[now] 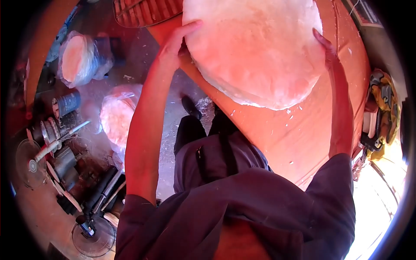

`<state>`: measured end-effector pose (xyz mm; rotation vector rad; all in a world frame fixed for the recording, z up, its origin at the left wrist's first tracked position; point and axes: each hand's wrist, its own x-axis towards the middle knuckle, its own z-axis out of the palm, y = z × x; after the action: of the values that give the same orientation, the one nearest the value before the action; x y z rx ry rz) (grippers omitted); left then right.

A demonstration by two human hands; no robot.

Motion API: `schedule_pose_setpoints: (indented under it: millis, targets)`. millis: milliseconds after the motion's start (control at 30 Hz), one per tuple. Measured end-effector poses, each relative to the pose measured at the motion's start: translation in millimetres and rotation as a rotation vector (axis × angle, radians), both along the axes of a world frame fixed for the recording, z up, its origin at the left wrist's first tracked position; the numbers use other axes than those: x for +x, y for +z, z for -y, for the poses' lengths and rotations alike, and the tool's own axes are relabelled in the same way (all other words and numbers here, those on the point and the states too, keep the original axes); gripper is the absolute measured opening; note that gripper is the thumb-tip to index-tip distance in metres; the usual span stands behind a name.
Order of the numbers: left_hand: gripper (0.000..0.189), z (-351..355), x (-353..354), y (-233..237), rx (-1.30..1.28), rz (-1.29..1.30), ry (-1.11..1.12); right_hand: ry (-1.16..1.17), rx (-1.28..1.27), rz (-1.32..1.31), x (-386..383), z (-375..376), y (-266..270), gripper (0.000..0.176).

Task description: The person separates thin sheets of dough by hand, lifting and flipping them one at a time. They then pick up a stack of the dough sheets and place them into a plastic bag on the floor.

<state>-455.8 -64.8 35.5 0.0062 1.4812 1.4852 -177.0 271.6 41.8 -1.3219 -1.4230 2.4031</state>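
Note:
A large stack of thin, round, whitish sheets [255, 52] lies on an orange-covered table [286, 138] in front of me, lit pinkish. Against its left edge is my left hand [182, 39], thumb on top and the other fingers hidden at the side. My right hand [327, 47] grips the opposite edge, its thumb resting near the rim. Small white crumbs are scattered on the cover close to the stack's lower edge.
Plastic-wrapped round stacks [76, 60] stand on the floor at left, another [117, 115] nearer. A ribbed tray [147, 11] is at the top. Cans, rods and a fan [32, 164] crowd the lower left. Yellow-and-grey cloth [383, 99] lies at right.

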Motion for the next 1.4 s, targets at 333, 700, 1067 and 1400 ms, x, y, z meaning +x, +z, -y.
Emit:
schedule_pose_setpoints:
  millis: [333, 700, 1067, 1400]
  targets:
    - [0.055, -1.0, -4.4, -0.2, 0.050, 0.053, -0.032, 0.091, 0.012, -0.117, 0.7, -12.4, -9.9, 0.057]
    - [0.051, -3.6, -1.9, -10.5, 0.207, 0.219, 0.039, -0.016, -0.045, -0.122, 0.0, -1.1, -1.3, 0.057]
    - [0.058, -6.8, -3.8, 2.1, 0.200, 0.189, -0.019, 0.018, -0.012, -0.063, -2.3, 7.2, -3.0, 0.061]
    - [0.056, -0.6, 0.4, -12.2, 0.264, 0.172, -0.002, -0.642, 0.362, 0.165, 68.7, 36.9, -28.5, 0.064]
